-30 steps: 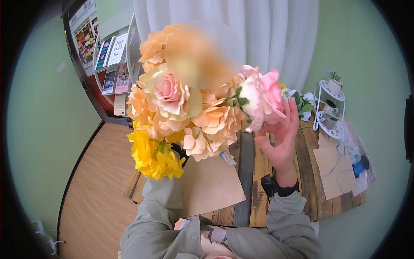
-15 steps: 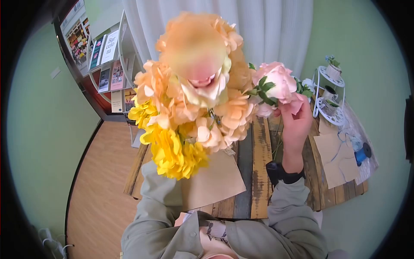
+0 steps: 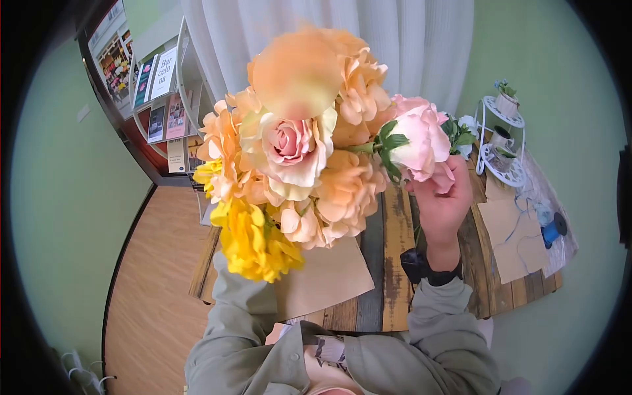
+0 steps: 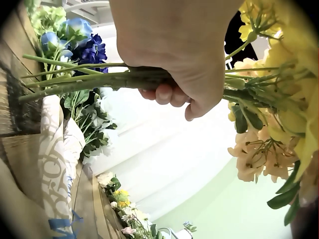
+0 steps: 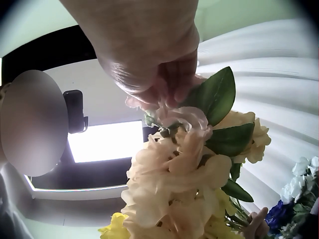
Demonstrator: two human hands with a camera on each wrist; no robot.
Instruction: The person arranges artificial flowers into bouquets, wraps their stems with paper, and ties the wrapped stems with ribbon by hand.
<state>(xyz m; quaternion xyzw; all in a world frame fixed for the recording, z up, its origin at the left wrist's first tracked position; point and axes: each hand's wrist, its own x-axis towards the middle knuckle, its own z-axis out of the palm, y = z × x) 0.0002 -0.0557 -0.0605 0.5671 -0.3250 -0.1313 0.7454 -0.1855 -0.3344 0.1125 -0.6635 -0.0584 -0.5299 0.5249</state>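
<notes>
Bouquet (image 3: 349, 187): peach, cream and yellow blooms held aloft in the person's left grip (image 4: 179, 62), with the wooden counter (image 3: 397, 257) lying below.
Left grip: clamped round the stems (image 4: 75, 88), under the bouquet's flower heads; the bare stem ends stick out past the fist.
Pink rose (image 3: 418, 145): at the bouquet's right edge, lying sideways, head facing away, its green stem running back among the peach petals.
Right grip (image 3: 444, 197): right of the bouquet, fingertips together, pinching the rose's lower petals.
Just changed: a second ago those fingers stood raised and spread beside the rose; now they have closed on it, and more of its green base shows.
Meaning for the work: I'd judge that this one bloom is being adjusted while the rest of the bouquet is held firm.
Brown paper (image 3: 329, 280): flat on the counter, below the bouquet, partly covered from view by it.
Smeared patch: a round blur hides the bouquet's upper middle from the head camera.
Hard to see: where the rose's stem ends inside the bouquet; the left grip from above, screened by blooms; yellow petals cut off at the left-wrist view's edge.
</notes>
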